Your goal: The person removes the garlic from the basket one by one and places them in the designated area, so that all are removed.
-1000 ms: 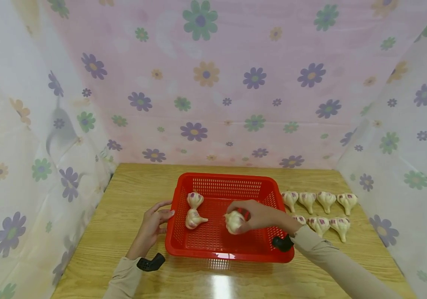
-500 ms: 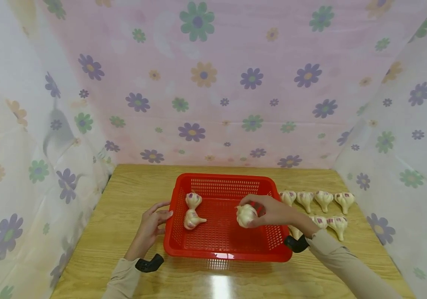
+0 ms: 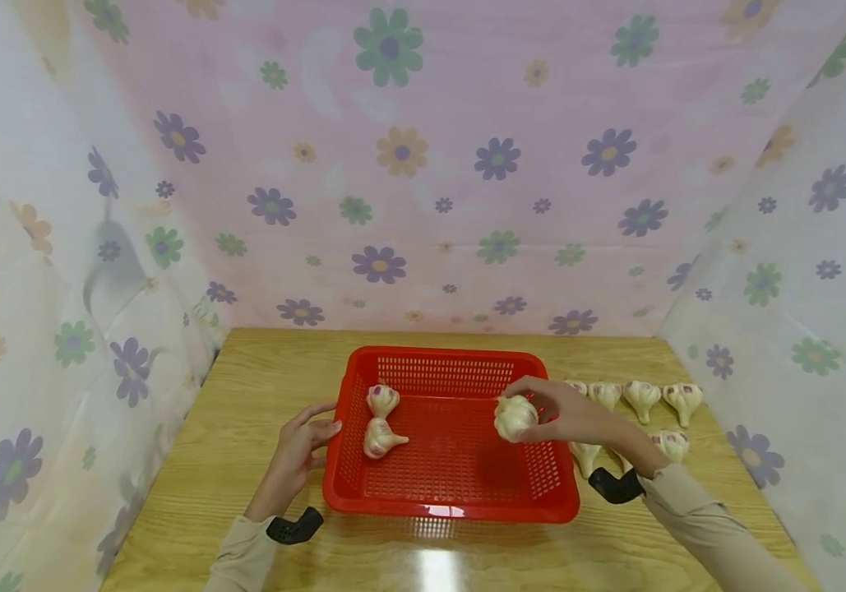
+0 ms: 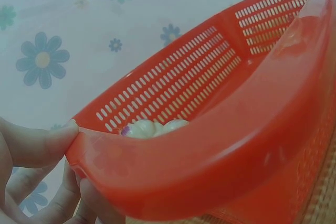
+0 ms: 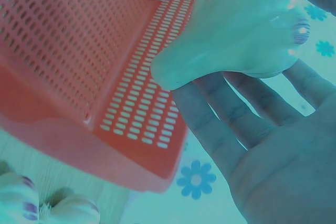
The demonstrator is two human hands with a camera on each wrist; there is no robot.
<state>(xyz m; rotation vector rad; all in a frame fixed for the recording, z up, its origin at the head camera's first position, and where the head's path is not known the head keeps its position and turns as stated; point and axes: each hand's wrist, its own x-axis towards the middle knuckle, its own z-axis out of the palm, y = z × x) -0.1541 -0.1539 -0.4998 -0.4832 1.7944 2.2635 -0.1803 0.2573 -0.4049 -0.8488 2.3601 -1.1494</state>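
Your right hand (image 3: 574, 413) grips 1 garlic (image 3: 515, 418) over the right part of the basket (image 3: 496, 511); your left hand (image 3: 297, 446) pinches the left rim (image 4: 173, 169). 2 bulbs (image 3: 382, 400) lie close together inside at the left; other bulbs (image 3: 642, 398) sit on the table (image 3: 282, 366) to the right.

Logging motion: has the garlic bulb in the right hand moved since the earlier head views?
Yes, the held garlic bulb has moved rightward, toward the right end of the red basket.

Your head view is evenly lit, with white glare on the wooden tabletop (image 3: 438, 567); your left wrist view is hazy, your right cyan-tinted.
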